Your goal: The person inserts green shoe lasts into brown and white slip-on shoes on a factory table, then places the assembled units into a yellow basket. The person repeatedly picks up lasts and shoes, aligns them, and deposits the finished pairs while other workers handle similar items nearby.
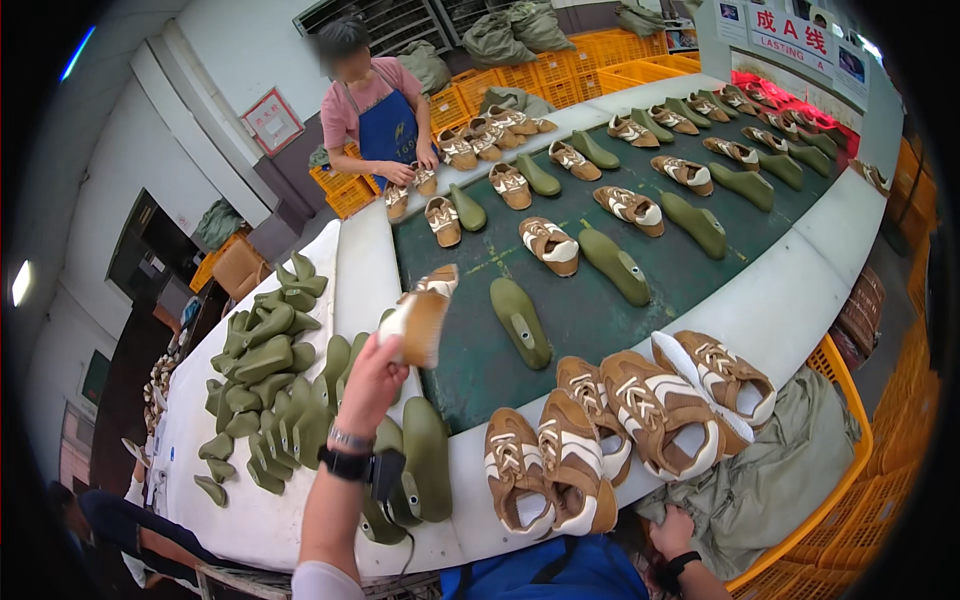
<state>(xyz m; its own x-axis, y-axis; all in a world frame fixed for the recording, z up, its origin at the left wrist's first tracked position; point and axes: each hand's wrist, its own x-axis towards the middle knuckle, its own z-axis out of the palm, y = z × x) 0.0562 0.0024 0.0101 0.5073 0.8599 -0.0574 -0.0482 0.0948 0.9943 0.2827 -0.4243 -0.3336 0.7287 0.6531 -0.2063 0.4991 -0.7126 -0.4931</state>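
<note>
My left hand (372, 385) is raised over the near left end of the green belt, gripping a brown-and-white shoe upper (425, 325) that is smeared by motion. A dark wristband and a metal bracelet are on that wrist. Below it, large olive-green shoe lasts (427, 460) stand on the white ledge. Low at the right, my right hand (672, 532) has its fingers curled on a grey-green cloth sack (770, 470), its fingertips partly hidden. Between my hands, several brown sneakers with white stripes (578, 445) sit close together on the near ledge.
Pairs of lasts (520, 322) and uppers (548, 246) lie in rows on the green belt (450, 370). Many lasts (265, 360) heap on the white table at left. A co-worker (375, 120) handles uppers across the belt. A yellow crate (850, 400) stands at right.
</note>
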